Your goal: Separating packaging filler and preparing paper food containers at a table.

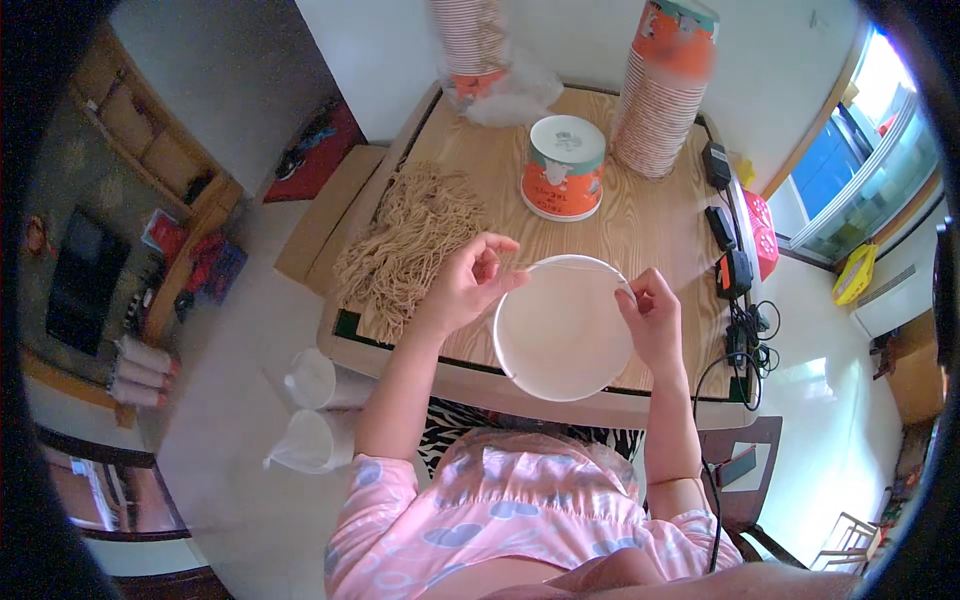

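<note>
A white paper bucket [562, 335] is tilted at the table's front edge, its round mouth facing me. My right hand [654, 315] pinches its right rim between thumb and fingers. At the upper left rim is my left hand [478, 282], its thumb by the edge, forefinger stretched out and apart from the thumb, other fingers curled. A thin pale line, seemingly a cord, runs near the far rim between both hands; its ends are hidden. Left of my left hand lies a heap of beige cords [410, 245]. An orange and green printed bucket [565, 175] stands upside down beyond.
Tall stacks of paper buckets stand at the back, one at right [660, 110] and one partly in clear plastic [468, 45]. Black adapters and cables [738, 275] line the table's right edge. A cardboard box [325, 225] is beside the left edge; white buckets [310, 440] lie on the floor.
</note>
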Available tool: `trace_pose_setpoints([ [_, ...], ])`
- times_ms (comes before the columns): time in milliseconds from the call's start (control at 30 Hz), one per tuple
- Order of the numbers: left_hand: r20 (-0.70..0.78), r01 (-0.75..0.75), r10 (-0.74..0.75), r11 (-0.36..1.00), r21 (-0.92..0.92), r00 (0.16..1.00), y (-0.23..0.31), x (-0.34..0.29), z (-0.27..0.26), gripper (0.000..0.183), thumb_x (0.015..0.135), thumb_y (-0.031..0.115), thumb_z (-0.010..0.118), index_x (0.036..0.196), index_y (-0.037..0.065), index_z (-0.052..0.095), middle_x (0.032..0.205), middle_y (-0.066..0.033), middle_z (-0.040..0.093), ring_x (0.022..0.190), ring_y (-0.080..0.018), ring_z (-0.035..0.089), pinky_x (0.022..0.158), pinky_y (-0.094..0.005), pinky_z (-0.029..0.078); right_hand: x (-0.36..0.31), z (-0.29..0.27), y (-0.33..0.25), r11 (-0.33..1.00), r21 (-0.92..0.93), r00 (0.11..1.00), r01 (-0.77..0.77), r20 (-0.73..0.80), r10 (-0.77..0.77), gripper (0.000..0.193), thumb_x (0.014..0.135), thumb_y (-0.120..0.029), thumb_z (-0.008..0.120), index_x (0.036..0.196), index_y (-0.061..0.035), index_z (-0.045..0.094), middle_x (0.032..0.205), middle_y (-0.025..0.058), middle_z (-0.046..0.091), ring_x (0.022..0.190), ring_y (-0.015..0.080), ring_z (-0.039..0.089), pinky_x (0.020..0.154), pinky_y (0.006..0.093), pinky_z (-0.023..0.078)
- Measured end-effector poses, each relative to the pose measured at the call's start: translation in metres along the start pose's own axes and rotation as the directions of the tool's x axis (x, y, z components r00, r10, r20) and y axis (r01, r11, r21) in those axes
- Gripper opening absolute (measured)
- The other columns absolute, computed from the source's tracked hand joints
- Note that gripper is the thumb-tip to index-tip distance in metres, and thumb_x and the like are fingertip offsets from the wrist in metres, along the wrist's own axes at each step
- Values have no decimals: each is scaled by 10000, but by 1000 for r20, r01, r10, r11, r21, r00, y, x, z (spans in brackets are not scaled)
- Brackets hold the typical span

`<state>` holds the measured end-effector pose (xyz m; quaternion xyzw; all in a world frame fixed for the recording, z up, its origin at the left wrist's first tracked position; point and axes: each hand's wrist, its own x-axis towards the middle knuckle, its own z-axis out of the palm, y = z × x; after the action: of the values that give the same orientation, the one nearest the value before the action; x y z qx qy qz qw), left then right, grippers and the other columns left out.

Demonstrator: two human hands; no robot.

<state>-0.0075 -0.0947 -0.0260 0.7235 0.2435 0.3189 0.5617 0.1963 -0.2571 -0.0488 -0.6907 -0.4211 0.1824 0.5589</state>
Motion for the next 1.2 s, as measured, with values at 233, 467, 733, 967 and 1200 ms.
trace_pose_setpoints([
  [233, 118, 62, -26, 946, -318, 993, 5, 5, -1, 317, 768, 198, 736, 986, 103, 526, 746, 83, 381, 669, -31, 383, 625, -166, 334, 0, -7, -6, 994, -111, 1000, -1, 28, 4, 144, 822, -45, 616, 766, -22, 486, 596, 19, 482, 560, 78, 437, 523, 251, 404],
  [467, 232, -59, 94, 987, -152, 968, 75, 26, 10, 210, 811, 63, 637, 988, 78, 525, 735, 74, 388, 654, -16, 393, 615, -166, 362, -1, -2, -32, 979, -196, 982, 57, 190, -19, 251, 796, -95, 675, 997, -60, 528, 666, 47, 528, 598, 129, 501, 566, 272, 439],
  [733, -106, -141, 174, 953, 268, 979, 96, 45, -30, 86, 825, 40, 605, 908, 60, 616, 642, 70, 478, 595, -23, 441, 556, -209, 399, 2, -23, -20, 994, -87, 998, 68, 25, -66, 276, 801, -46, 671, 1054, -68, 562, 693, -19, 498, 643, 55, 469, 583, 205, 411],
  [967, 164, -154, 121, 967, 204, 979, 77, 49, -9, 94, 821, 28, 612, 911, 55, 609, 671, 70, 472, 626, -25, 450, 583, -203, 396, 22, 7, -76, 867, -244, 900, 435, 110, -421, 520, 679, -121, 740, 1155, -84, 533, 1150, 137, 523, 1080, 304, 486, 932, 412, 405],
  [1200, 238, -142, 119, 986, 81, 964, 66, 56, 10, 127, 801, 33, 643, 913, 62, 590, 706, 67, 482, 645, -26, 446, 602, -190, 400, 84, 52, -64, 749, -257, 770, 610, 417, -484, 314, 751, -141, 680, 1026, -30, 575, 996, 167, 586, 948, 299, 574, 783, 396, 466],
])
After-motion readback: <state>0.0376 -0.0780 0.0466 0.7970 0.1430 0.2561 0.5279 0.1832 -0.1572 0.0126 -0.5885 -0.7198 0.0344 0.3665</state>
